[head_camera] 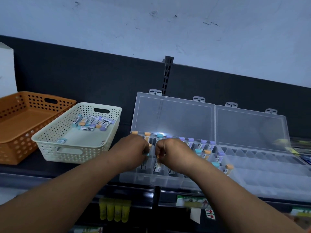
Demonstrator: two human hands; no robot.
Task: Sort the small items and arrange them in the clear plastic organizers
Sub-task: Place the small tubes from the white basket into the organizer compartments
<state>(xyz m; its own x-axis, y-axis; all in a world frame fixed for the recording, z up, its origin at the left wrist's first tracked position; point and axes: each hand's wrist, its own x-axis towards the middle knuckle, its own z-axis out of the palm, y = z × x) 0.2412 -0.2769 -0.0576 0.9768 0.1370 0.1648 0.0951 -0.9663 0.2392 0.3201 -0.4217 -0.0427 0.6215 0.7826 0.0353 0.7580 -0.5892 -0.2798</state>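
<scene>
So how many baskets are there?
2. The orange basket sits at the far left. The white basket stands just right of it, with small items inside. No others show, though more could lie outside the picture.

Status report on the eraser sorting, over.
Left hand pinches teal-tipped eraser, right hand orange-tipped eraser, over left organizer. More erasers loose in cream basket. Right organizer open, nothing blocking.

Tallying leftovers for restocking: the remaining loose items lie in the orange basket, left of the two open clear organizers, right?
No. The head view shows the loose items in the cream basket, not the orange basket beside it. The cream basket does stand left of the two open clear organizers.
</scene>
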